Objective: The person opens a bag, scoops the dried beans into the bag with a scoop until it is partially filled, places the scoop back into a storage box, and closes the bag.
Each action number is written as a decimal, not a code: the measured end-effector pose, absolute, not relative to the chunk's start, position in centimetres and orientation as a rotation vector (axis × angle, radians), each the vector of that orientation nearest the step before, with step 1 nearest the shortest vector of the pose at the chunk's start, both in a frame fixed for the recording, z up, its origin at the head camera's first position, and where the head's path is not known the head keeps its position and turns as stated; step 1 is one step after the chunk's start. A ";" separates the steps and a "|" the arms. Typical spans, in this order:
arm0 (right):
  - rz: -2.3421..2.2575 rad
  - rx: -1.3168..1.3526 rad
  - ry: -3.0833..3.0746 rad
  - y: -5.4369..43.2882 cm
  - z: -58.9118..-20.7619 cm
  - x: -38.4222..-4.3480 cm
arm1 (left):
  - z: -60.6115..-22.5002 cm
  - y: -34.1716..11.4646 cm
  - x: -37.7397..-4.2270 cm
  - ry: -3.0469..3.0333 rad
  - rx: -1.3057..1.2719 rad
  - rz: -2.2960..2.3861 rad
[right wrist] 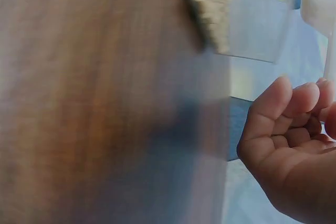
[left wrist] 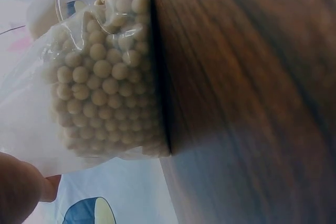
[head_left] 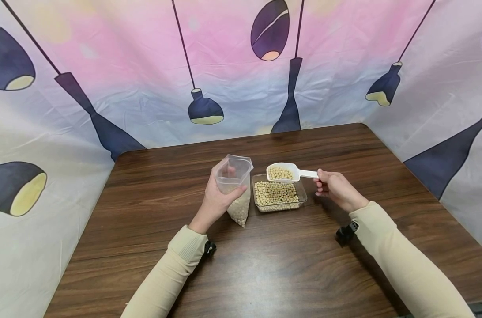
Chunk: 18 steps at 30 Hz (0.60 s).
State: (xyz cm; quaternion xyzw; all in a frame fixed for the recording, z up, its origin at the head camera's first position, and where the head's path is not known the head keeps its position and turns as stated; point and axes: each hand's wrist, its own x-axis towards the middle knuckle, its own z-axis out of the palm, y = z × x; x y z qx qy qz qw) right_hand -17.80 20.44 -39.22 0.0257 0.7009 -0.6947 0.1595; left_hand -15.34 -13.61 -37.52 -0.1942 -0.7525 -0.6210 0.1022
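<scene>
My left hand (head_left: 220, 193) grips a clear plastic bag (head_left: 239, 206) around its upper part; the bag's mouth gapes at the top. Pale round beans (left wrist: 102, 93) fill its lower part, which rests on the table in the left wrist view. In my right hand (head_left: 336, 189) is the handle of a white scoop (head_left: 295, 167), pinched between thumb and fingers. Soybean-like beans (head_left: 280, 173) lie in the scoop's bowl, which is above the back of a clear rectangular container (head_left: 303, 194). That container holds a layer of the same beans and stands just right of the bag.
The dark wooden table (head_left: 153, 194) extends around both arms. Behind it hangs a printed cloth (head_left: 145, 110) with lamp pictures, close to the table's far edge. Dark devices, including one on the right wrist (head_left: 346, 234), sit at the cuffs.
</scene>
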 end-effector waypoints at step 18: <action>-2.222 -0.085 1.815 18.7 -31.2 -17.9 | -36.0 -13.3 -14.5 -2.282 -0.583 -1.810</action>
